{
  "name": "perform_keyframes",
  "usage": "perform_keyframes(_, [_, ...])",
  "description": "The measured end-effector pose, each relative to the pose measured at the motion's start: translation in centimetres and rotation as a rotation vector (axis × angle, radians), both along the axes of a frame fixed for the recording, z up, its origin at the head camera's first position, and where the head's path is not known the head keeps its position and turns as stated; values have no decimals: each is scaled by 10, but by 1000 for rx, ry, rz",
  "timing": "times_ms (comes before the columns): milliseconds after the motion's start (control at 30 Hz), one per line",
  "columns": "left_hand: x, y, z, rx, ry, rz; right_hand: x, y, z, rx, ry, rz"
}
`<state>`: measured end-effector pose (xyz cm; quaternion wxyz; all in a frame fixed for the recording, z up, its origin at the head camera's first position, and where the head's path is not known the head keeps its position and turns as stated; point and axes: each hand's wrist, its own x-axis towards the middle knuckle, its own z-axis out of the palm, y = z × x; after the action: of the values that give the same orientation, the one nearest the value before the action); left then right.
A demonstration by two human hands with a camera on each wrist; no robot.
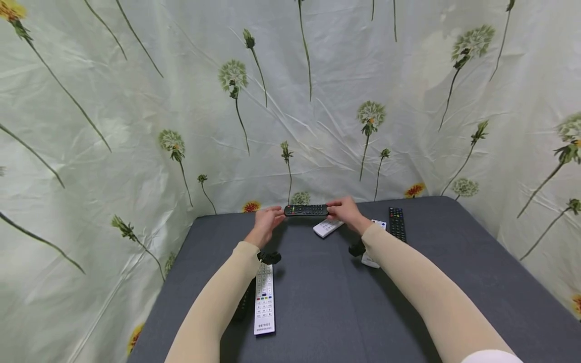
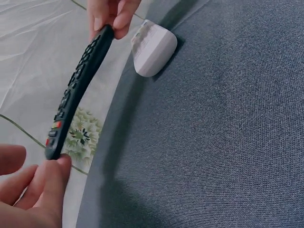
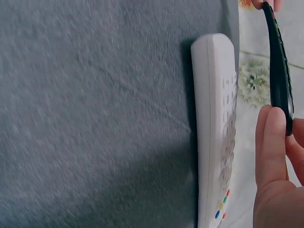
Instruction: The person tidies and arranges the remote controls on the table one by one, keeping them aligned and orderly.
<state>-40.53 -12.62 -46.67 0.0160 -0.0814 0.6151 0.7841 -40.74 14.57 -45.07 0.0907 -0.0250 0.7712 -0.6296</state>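
A black remote control (image 1: 306,210) is held lengthwise between both hands above the table's far edge, its buttons facing up. My left hand (image 1: 267,222) pinches its left end with the fingertips. At the other end, my right hand (image 1: 347,212) grips it between thumb and fingers. In the right wrist view, two straight-looking fingers (image 3: 274,128) lie along the underside of the black remote. Below the right hand, a white remote (image 1: 327,228) lies on the table; in the right wrist view that white remote (image 3: 209,104) stretches beside the hand.
A white remote (image 1: 265,307) lies near the left forearm, with a dark remote (image 1: 241,307) partly hidden beside it. On the right are another white remote (image 1: 370,260), mostly covered by the arm, and a black remote (image 1: 397,222). Flowered cloth (image 1: 317,126) hangs behind the table (image 1: 317,312).
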Motion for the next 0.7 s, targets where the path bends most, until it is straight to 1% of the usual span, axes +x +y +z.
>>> perform_keyframes(100, [0, -2, 0, -76, 21, 36, 3, -2, -2, -85, -49, 13])
perform_keyframes(200, [2, -4, 3, -121, 41, 68, 6, -5, -2, -151, -81, 38])
perform_keyframes(367, [5, -11, 7, -94, 62, 87, 14, -9, 0, -220, -108, 93])
perform_keyframes(467, [5, -15, 10, -88, 59, 83, 20, -11, 2, -261, -129, 113])
perform_keyframes(567, [5, -18, 11, -105, 51, 71, 27, -12, 4, -262, -155, 120])
perform_keyframes(700, [5, -23, 12, -114, 50, 34, 36, -14, 4, -246, -210, 120])
